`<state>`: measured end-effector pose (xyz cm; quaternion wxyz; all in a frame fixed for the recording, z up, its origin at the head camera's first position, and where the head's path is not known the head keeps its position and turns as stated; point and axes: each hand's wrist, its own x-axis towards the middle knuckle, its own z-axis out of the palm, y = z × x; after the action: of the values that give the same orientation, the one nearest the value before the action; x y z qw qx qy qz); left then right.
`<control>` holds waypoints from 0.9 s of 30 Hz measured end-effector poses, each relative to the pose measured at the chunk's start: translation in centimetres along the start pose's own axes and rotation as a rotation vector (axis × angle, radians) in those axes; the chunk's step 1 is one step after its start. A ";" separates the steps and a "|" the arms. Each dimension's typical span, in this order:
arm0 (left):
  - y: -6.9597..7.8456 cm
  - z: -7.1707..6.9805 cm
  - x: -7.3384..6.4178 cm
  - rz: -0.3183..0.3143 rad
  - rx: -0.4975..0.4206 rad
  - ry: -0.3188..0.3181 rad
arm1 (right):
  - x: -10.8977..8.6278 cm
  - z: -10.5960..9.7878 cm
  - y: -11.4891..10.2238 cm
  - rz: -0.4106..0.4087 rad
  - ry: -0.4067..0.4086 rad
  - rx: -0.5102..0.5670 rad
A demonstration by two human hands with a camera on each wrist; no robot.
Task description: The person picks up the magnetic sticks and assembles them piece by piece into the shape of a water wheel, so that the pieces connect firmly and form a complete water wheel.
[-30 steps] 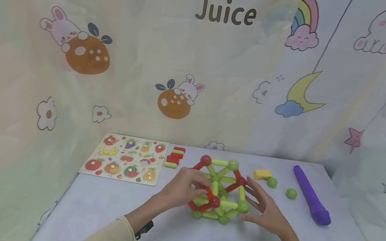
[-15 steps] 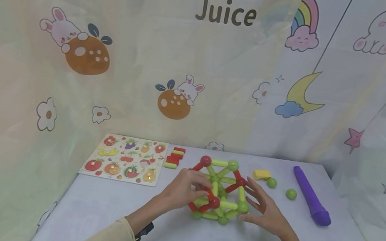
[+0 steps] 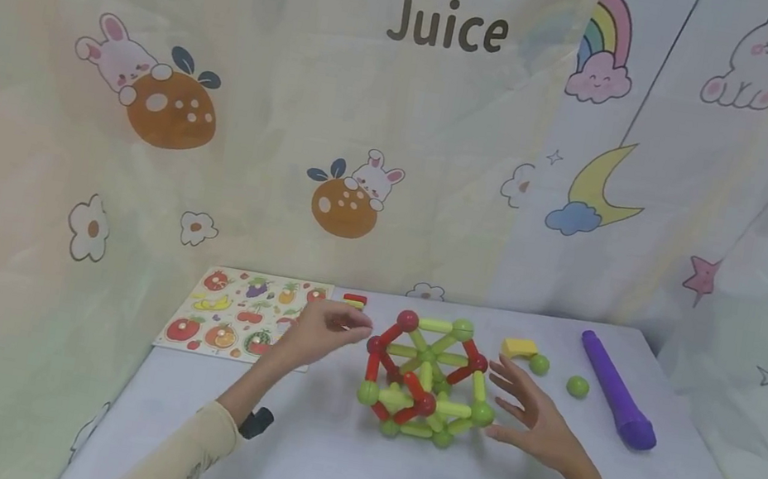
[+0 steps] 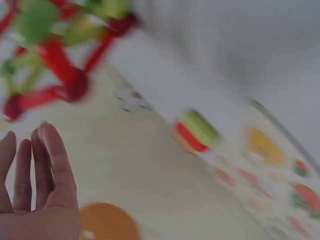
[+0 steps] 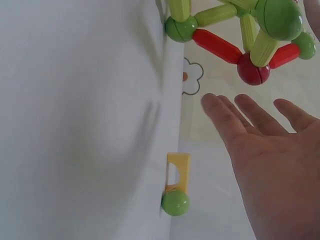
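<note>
A frame of red and green balls joined by short rods stands on the table between both hands. At its front, a red rod slants up from a red ball, its upper end free. My left hand hovers off the frame's left side, its extended fingers holding nothing; a gap shows below the frame in the left wrist view. My right hand is spread beside the right side, and its fingertips stay a little apart from the red corner ball.
Left of the frame lies a fruit puzzle board, partly covered by my left hand. Loose rods are piled beside it. To the right are a yellow arched block, two green balls and a purple toy microphone.
My left hand has let go of the red rod at the front and moved left and up, uncovering the frame's left side. My right hand has shifted slightly away; the frame stays put.
</note>
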<state>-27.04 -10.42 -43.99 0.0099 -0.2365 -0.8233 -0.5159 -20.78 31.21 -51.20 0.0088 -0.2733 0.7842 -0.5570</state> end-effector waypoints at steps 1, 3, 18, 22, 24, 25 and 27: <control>-1.2 -0.6 0.3 -0.024 0.035 0.037 | -0.1 0.0 0.0 0.000 0.001 -0.001; -3.4 -1.6 0.8 -0.084 0.121 0.092 | -0.2 0.0 0.0 0.006 0.006 -0.007; -10.6 -1.2 2.8 -0.138 0.546 0.036 | -0.4 0.5 0.4 0.053 0.028 -0.013; -10.5 -0.3 3.0 -0.136 0.642 0.032 | -0.5 0.5 0.4 0.057 0.036 -0.020; -10.0 0.1 2.8 -0.144 0.652 0.046 | -0.6 0.5 0.4 0.056 0.037 -0.022; -9.7 0.2 2.6 -0.147 0.636 0.060 | -0.6 0.4 0.4 0.056 0.037 -0.021; -9.0 0.5 1.9 -0.146 0.575 0.097 | -0.6 0.4 0.4 0.056 0.038 -0.012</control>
<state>-32.23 -12.52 -51.34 0.0786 -0.1395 -0.9490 -0.2715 -20.25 31.19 -51.87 0.0078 -0.2408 0.7949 -0.5569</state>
